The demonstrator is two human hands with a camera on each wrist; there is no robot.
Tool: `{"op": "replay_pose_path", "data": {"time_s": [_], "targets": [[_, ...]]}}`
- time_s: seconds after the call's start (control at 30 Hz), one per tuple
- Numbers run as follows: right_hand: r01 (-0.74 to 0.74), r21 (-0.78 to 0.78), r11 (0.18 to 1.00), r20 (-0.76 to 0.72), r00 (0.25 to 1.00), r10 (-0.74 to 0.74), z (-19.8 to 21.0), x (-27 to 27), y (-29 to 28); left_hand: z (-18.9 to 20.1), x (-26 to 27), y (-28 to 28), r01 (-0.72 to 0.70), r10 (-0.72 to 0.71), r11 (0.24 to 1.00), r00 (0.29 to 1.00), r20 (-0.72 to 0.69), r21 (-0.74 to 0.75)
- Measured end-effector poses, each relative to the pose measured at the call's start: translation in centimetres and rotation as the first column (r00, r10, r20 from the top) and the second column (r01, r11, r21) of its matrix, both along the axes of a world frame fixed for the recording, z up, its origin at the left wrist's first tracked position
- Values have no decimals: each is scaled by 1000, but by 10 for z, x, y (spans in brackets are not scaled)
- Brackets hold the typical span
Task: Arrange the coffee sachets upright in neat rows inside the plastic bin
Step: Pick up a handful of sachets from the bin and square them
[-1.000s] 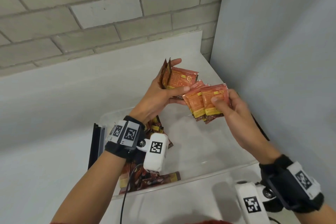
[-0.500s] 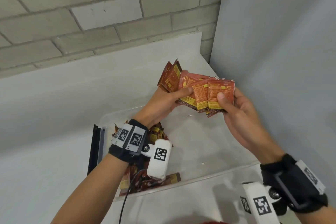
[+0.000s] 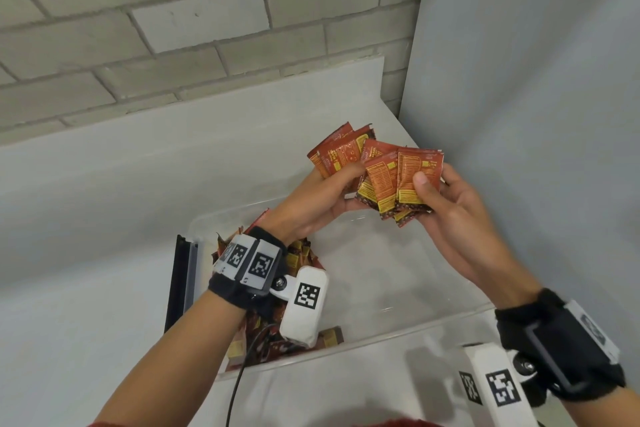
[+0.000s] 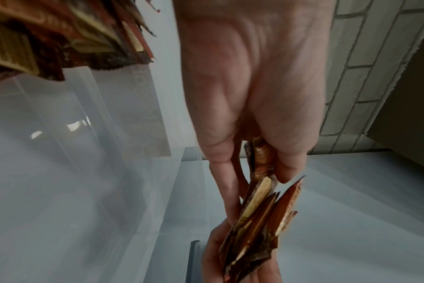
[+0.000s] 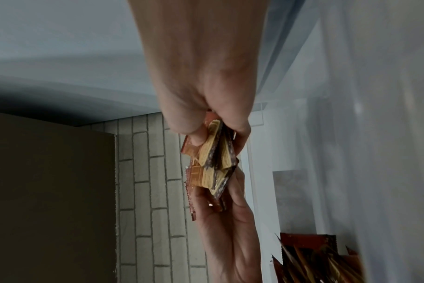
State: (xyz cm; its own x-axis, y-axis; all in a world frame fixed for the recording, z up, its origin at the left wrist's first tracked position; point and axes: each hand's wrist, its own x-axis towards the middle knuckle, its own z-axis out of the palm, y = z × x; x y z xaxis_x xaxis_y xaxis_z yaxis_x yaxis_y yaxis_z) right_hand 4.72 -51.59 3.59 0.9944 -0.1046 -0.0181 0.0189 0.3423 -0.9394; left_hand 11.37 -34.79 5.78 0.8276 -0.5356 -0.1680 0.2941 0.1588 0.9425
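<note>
Both hands hold a fan of several orange-red coffee sachets point(image 3: 384, 177) above the far side of the clear plastic bin point(image 3: 408, 319). My left hand point(image 3: 325, 194) pinches the fan's left part, thumb on the front. My right hand point(image 3: 446, 204) grips the right part, thumb pressed on the front sachet. The left wrist view shows the sachets point(image 4: 259, 220) edge-on between thumb and fingers; the right wrist view shows the same stack point(image 5: 213, 164) pinched. More sachets point(image 3: 270, 329) lie heaped in the bin's left end, partly hidden by my left wrist.
The bin stands on a white counter point(image 3: 86, 288) in a corner, with a brick wall point(image 3: 173, 28) behind and a grey panel point(image 3: 536, 97) on the right. A black strip point(image 3: 175, 284) lies against the bin's left side. The bin's right half shows bare floor.
The two separate bunches of sachets came together into one overlapping fan, and both hands drifted slightly right and up with them.
</note>
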Motion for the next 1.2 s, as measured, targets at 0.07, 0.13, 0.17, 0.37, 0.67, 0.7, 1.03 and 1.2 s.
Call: {"op": "replay_pose_path", "data": {"time_s": [0.07, 0.13, 0.17, 0.37, 0.67, 0.7, 1.03, 1.2], "targets": [[12, -11, 1000, -8, 1000, -13, -2, 0, -1, -1, 0, 0, -25, 25, 1000, 999, 30, 14], [24, -24, 999, -18, 1000, -25, -3, 0, -2, -2, 1, 0, -59, 56, 997, 995, 79, 42], [32, -26, 999, -19, 999, -33, -4, 0, -2, -3, 2, 0, -81, 76, 996, 993, 92, 49], [104, 4, 995, 53, 993, -104, -3, 0, -4, 1, 7, 10, -109, 105, 993, 989, 102, 34], [27, -48, 998, 38, 999, -25, -3, -2, -2, 2, 2, 8, -45, 30, 992, 991, 130, 117], [-6, -27, 1000, 28, 1000, 7, -4, -3, -1, 2, 1, 7, -26, 13, 992, 993, 113, 120], [117, -19, 993, 129, 985, -113, 5, -3, -1, 12, 6, 17, 69, -109, 967, 982, 152, 247], [138, 101, 985, 138, 979, -151, 10, -3, -2, 28, 7, 26, 136, -222, 918, 955, 197, 372]]}}
